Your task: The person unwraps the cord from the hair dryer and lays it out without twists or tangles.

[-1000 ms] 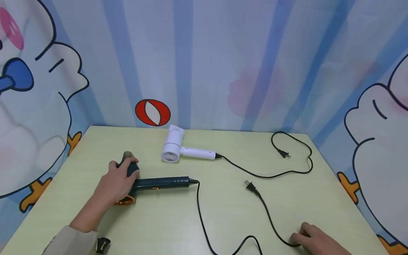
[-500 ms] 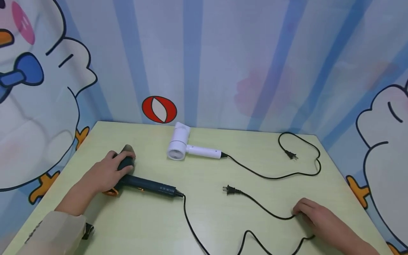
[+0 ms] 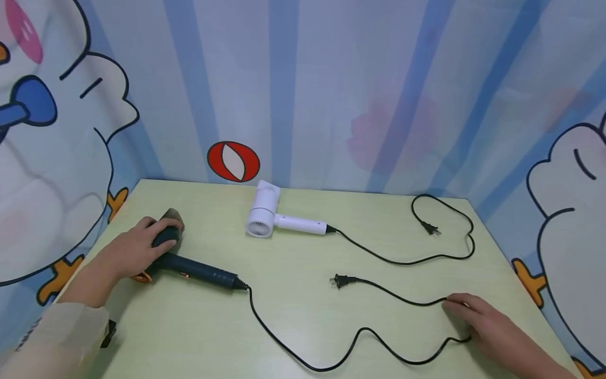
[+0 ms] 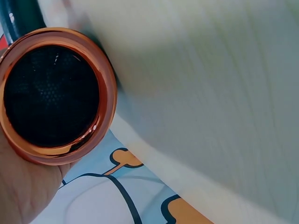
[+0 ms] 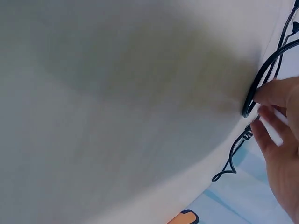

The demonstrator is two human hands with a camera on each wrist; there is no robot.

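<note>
A dark teal hair dryer (image 3: 203, 271) lies at the left of the table in the head view, its handle pointing right. My left hand (image 3: 134, 247) grips it from above, fingers curled over the head. The left wrist view shows its copper ring (image 4: 110, 93) around a dark grille. From the handle a black cord (image 3: 284, 345) winds along the front toward my right hand (image 3: 497, 329), which pinches it between thumb and fingers. The cord's free end, with a two-pin plug (image 3: 342, 281), stretches left from the fingertips. In the right wrist view the cord (image 5: 254, 86) bends at the thumb.
A white hair dryer (image 3: 300, 224) lies farther back, near the curtain. Its black cord (image 3: 402, 262) loops to the right and ends in a plug (image 3: 431, 228). A printed curtain (image 3: 326, 95) rises behind the pale table (image 3: 227, 326).
My left hand has moved left with the dark hair dryer, whose handle now tilts toward the front right. My right hand has moved the cord farther back; its plug has swung to point left.
</note>
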